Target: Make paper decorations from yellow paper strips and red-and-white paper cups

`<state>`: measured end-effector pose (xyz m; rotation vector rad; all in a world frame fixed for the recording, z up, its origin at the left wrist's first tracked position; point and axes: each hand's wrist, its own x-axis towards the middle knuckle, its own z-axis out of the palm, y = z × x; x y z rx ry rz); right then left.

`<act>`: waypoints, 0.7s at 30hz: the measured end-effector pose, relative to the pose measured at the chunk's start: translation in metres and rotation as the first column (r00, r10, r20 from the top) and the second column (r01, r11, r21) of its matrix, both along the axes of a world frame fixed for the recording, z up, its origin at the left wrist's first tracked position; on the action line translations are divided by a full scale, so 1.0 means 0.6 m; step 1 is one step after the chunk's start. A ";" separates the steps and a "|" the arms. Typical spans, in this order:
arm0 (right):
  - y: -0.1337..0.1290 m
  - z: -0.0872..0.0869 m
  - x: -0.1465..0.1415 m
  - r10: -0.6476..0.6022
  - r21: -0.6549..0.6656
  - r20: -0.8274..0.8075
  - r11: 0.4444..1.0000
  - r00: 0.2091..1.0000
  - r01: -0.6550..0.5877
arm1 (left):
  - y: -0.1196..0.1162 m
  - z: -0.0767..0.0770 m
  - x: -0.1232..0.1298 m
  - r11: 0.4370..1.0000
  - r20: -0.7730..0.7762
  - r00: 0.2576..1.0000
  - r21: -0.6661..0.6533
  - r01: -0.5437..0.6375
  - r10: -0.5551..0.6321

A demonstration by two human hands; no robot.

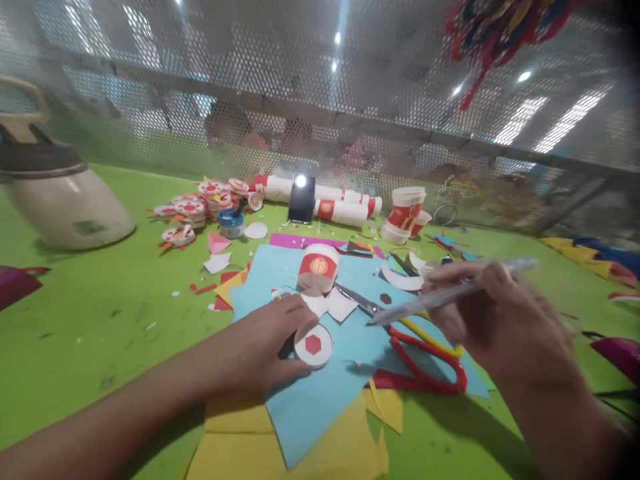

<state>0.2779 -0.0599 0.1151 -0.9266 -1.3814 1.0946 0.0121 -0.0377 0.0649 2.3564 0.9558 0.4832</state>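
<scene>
My left hand (287, 330) rests on the light blue paper (300, 420), its fingers closed around the edge of a small white paper disc (320, 363) with a red hexagon in its middle. Raised at the right, my right hand (500, 313) grips a slim grey pen-like tool (420, 303), blurred by motion, whose tip points left toward the disc. Below that tool lie scissors with red handles (457, 387). Just beyond the disc are white paper pieces (343, 305) and a cut red-and-white paper cup (320, 267). A dark hexagon (385, 299) lies near the scissors.
Yellow paper (240, 460) lies under the blue sheet on the green tabletop (125, 287). Behind stand a phone (302, 203) with its light on, stacked cups (406, 210), a blue-lidded jar (231, 225) and red-and-white crafts (187, 208). A large kettle (75, 207) stands left.
</scene>
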 end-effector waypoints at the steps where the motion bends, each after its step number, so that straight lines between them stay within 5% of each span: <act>1: 0.006 -0.007 0.002 0.029 -0.042 0.005 0.999 1.000 -0.028 | 0.001 -0.002 0.000 1.000 -0.007 1.000 -0.009 0.002 -0.003; 8: 0.023 -0.041 -0.009 0.033 -0.274 -0.173 0.958 0.984 -0.080 | 0.007 -0.011 -0.002 0.999 -0.066 0.998 -0.036 -0.004 0.002; 14: 0.001 -0.058 -0.047 -0.071 -0.378 -0.111 0.926 0.991 0.024 | 0.008 -0.012 -0.001 0.999 -0.059 0.998 -0.040 -0.001 -0.001; 17: -0.009 -0.073 -0.064 0.038 -0.478 -0.100 0.875 0.994 -0.082 | 0.009 -0.011 0.001 0.999 -0.047 0.999 -0.034 0.004 -0.006; 21: -0.010 -0.085 -0.073 0.214 -0.452 -0.166 0.851 0.963 -0.267 | 0.009 -0.003 0.003 0.998 -0.060 0.998 -0.054 0.029 -0.032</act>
